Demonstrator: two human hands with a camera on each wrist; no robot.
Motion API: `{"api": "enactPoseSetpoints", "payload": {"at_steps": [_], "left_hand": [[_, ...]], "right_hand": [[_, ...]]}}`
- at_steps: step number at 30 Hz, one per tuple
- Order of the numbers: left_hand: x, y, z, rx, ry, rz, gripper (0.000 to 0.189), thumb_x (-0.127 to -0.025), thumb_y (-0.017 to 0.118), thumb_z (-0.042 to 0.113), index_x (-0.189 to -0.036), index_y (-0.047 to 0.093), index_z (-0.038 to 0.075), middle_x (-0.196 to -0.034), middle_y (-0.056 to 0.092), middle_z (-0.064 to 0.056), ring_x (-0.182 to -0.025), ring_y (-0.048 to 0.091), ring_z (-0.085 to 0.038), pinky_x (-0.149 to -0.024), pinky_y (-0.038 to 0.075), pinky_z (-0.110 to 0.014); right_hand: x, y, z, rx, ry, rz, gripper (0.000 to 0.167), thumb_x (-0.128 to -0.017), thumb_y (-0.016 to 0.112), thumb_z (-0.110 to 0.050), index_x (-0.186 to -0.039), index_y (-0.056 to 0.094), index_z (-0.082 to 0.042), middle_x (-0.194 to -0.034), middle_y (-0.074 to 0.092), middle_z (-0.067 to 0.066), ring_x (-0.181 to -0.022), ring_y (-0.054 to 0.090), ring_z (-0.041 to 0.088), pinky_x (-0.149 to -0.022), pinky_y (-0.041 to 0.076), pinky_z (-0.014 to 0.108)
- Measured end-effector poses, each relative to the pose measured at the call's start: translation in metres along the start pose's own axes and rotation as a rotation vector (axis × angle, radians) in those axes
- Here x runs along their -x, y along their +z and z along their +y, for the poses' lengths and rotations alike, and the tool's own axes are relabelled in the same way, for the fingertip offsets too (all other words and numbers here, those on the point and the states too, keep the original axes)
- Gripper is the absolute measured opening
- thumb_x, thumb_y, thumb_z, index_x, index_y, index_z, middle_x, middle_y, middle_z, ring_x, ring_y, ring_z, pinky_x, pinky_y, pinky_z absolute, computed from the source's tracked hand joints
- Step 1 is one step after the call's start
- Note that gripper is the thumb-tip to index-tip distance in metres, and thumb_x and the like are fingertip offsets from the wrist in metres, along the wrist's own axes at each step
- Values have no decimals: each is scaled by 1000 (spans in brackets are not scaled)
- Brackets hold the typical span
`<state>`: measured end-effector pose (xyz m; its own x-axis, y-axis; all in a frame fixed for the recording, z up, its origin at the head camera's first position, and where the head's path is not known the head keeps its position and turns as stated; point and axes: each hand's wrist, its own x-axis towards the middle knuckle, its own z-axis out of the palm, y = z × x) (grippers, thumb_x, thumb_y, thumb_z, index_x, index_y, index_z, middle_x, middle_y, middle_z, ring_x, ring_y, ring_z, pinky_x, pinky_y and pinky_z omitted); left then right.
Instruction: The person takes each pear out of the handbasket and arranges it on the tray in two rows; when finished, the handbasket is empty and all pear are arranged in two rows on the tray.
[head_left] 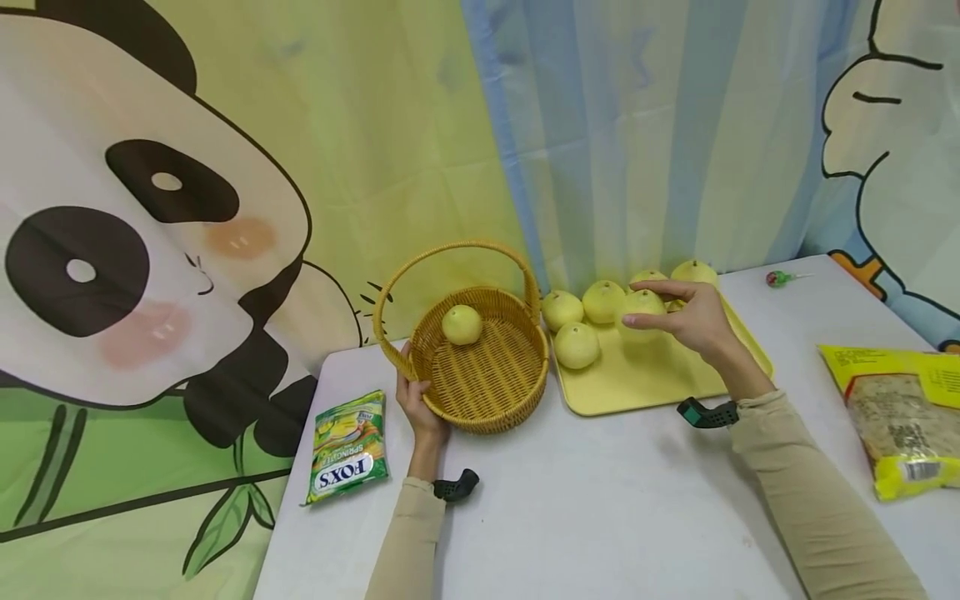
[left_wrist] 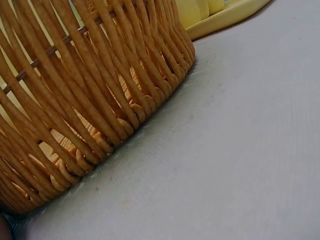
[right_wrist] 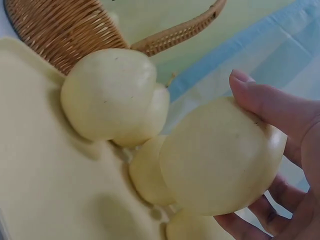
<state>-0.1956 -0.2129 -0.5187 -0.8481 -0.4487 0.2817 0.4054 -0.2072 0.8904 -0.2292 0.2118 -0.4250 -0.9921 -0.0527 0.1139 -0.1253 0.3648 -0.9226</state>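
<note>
My left hand grips the wicker basket at its left side, near the foot of its arched handle. One pale yellow pear lies in the basket toward the back. Over the yellow tray, my right hand holds another pear between thumb and fingers. Several more pears sit along the tray's left and back sides. In the left wrist view the basket's woven wall fills the upper left, its base at the table surface; the left hand is mostly hidden there.
A green candy bag lies left of the basket. At the right edge is a yellow clear-fronted food bag. A small wrapped lollipop lies at the back right. Printed curtains hang right behind the white table.
</note>
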Motion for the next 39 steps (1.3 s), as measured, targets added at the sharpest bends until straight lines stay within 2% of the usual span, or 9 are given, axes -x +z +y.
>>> {"api": "enactPoseSetpoints", "payload": {"at_steps": [5,13,18,25,31,39], "left_hand": [[2,0,0,3,2,-8,78,-85,35,0,-161,44,11,-165,44,-11,-152,39,-38,-120,35,-47],[1,1,1,-13,12,-4,78,-85,34,0,-162,43,10,-165,43,-11,-151,40,-36,-121,33,-47],[1,-1,0,-6,-1,1,79,-85,34,0,-162,43,11,-167,42,-10,-153,39,-34,-123,32,-48],[1,-2,0,-24,-9,-5,80,-84,33,1,-164,38,7,-169,39,-9,-154,39,-33,-125,30,-51],[2,-3,-1,-34,-16,14,80,-84,33,1,-163,41,10,-169,40,-8,-155,38,-32,-125,31,-48],[1,0,0,7,-16,8,77,-87,34,0,-163,41,9,-166,43,-10,-152,41,-34,-123,33,-51]], "right_hand": [[-2,7,12,25,2,-19,67,-81,92,-42,-138,72,-12,-148,64,14,-132,47,29,-103,39,46],[-5,26,24,56,-69,-47,63,-78,95,-36,-132,75,-10,-145,65,19,-135,52,38,-108,40,55],[-4,33,29,76,-50,-54,65,-79,94,-39,-133,74,-10,-150,61,19,-136,52,41,-110,40,57],[-2,37,31,57,-46,-48,64,-80,93,-39,-134,74,-11,-155,58,19,-142,48,44,-113,38,61],[-2,39,34,59,-62,-53,64,-81,92,-37,-135,73,-9,-154,58,18,-141,48,44,-113,38,63],[-4,38,35,76,-89,-38,63,-81,92,-37,-135,73,-10,-153,60,19,-139,50,45,-112,39,64]]}}
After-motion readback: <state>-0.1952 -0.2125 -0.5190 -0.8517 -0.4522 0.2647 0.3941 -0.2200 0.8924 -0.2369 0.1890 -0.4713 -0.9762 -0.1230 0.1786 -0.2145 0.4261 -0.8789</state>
